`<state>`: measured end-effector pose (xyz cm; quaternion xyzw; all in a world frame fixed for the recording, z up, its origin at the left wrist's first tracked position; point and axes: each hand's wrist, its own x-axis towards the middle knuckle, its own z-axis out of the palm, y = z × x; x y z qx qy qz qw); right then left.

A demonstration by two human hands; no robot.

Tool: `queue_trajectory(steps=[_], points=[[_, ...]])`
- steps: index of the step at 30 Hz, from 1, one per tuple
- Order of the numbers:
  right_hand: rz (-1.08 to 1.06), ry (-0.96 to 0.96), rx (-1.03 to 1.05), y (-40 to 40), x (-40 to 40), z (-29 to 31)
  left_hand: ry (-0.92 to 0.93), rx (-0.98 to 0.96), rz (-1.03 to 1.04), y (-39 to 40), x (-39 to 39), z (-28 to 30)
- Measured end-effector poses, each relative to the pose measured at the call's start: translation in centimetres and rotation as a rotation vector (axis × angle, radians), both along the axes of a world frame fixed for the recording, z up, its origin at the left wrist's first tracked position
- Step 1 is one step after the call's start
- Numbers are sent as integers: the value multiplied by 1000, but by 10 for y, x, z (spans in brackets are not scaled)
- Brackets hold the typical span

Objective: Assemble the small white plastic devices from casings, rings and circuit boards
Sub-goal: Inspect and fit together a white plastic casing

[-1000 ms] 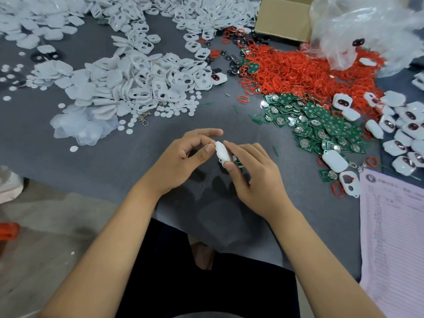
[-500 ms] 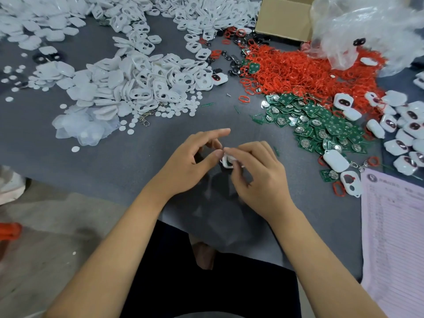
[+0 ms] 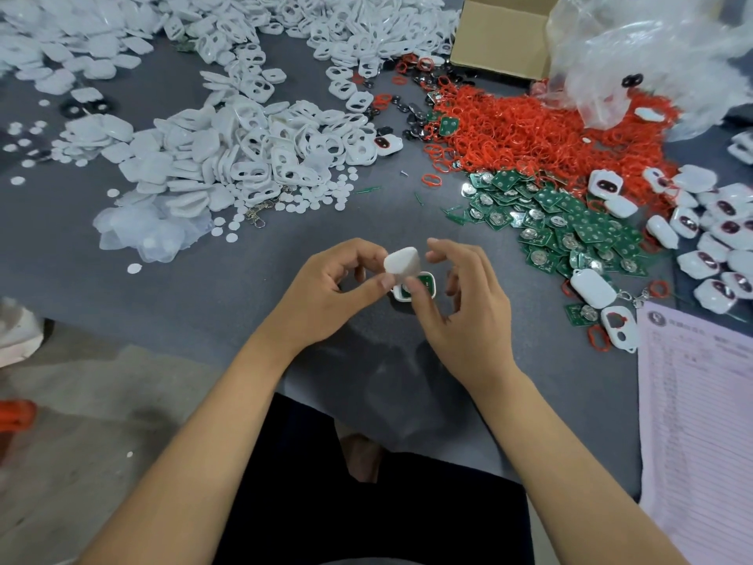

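Observation:
My left hand (image 3: 326, 291) pinches a white casing cover (image 3: 401, 261) between thumb and forefinger and holds it tilted just above the table. Right below it sits a white casing half with a green circuit board (image 3: 421, 285) inside. My right hand (image 3: 460, 311) holds that half, with its thumb on the near edge and its curled fingers behind; the forefinger is raised free. Loose white casings (image 3: 244, 157) are heaped at the back left, red rings (image 3: 529, 128) at the back right, and green circuit boards (image 3: 570, 226) in front of the rings.
Assembled white devices (image 3: 713, 238) lie at the right edge. A cardboard box (image 3: 501, 34) and a clear plastic bag (image 3: 652, 55) stand at the back right. A printed paper sheet (image 3: 701, 401) covers the near right corner. Small white discs (image 3: 305, 197) are scattered by the casings.
The two hands were closed together over the parts. Now they have parted a little, and the white cover sits tilted up in my left fingers, baring the green board below.

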<state>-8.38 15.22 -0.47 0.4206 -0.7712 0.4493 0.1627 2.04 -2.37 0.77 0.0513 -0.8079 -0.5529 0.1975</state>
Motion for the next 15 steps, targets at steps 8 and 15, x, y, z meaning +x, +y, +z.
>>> queue_trajectory(steps=[8,15], points=[[38,59,47,-1,3,2,-58,119,-40,1,2,2],[109,69,76,-1,3,0,-57,111,-54,-2,2,4]])
